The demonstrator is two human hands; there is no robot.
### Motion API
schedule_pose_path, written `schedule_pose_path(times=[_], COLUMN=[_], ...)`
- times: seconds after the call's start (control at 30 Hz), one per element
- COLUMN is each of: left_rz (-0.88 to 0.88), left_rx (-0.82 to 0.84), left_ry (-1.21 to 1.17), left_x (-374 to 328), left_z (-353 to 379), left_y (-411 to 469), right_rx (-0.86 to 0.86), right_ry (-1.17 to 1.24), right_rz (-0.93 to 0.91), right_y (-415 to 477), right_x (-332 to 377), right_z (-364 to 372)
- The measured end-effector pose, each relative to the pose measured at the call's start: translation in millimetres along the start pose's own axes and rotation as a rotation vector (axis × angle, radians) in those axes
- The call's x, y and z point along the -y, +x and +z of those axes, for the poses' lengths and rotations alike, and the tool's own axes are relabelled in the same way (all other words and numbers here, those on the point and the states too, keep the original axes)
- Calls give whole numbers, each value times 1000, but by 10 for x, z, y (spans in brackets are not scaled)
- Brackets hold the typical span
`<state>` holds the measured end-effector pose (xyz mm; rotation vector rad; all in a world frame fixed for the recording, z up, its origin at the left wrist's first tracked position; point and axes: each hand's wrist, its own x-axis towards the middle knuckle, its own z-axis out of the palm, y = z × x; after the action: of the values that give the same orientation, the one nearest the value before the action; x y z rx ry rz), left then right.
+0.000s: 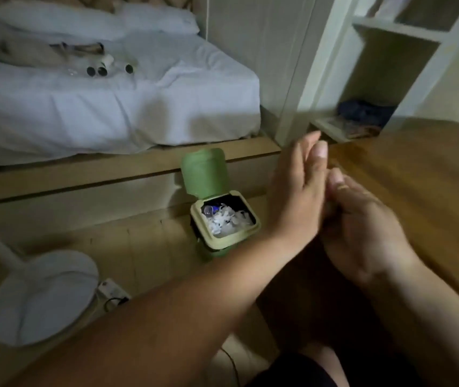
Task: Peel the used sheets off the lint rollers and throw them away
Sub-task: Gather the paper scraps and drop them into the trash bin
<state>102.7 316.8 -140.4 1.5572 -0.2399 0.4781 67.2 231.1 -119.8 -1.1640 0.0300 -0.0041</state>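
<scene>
My left hand (pixel 295 191) and my right hand (pixel 362 227) meet in front of me, just right of a small green bin (pixel 224 241). The left hand's fingers stretch upward with its back toward me. The right hand's fingers curl against the left palm. I cannot see any sheet between them; the contact spot is hidden and blurred. The bin stands on the floor with its lid (pixel 204 171) flipped up, and crumpled white sheets (pixel 226 222) lie inside. Several lint rollers (pixel 102 69) lie far off on the white bed (pixel 111 107), their dark ends facing me.
A wooden tabletop (pixel 418 174) runs along the right, beside my right hand. A white fan base (pixel 41 297) and a power strip (pixel 111 289) sit on the floor at the lower left. Open shelves (pixel 384 79) stand behind the table. A beige cloth (pixel 27 51) lies on the bed.
</scene>
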Motion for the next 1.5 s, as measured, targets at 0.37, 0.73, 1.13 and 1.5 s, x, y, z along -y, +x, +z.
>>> schedule_pose_path(times=[0.37,0.73,1.13,1.5], left_rz=[-43,-1089,-1009,-699], left_rx=[331,-60,5,96], left_ry=[548,-39,58,445], left_x=[1682,2814,3209,3080], left_z=[-1172,-1206,-1173,-1253], left_y=[28,147,922,1219], right_rx=[101,-92,-317,-247], right_ry=[-99,-298,-239,-232], right_rz=[627,651,599,516], right_y=[1048,1121,1271,1187], right_x=[-1308,-2095,-1882,-1690], right_z=[399,145,-227,-227])
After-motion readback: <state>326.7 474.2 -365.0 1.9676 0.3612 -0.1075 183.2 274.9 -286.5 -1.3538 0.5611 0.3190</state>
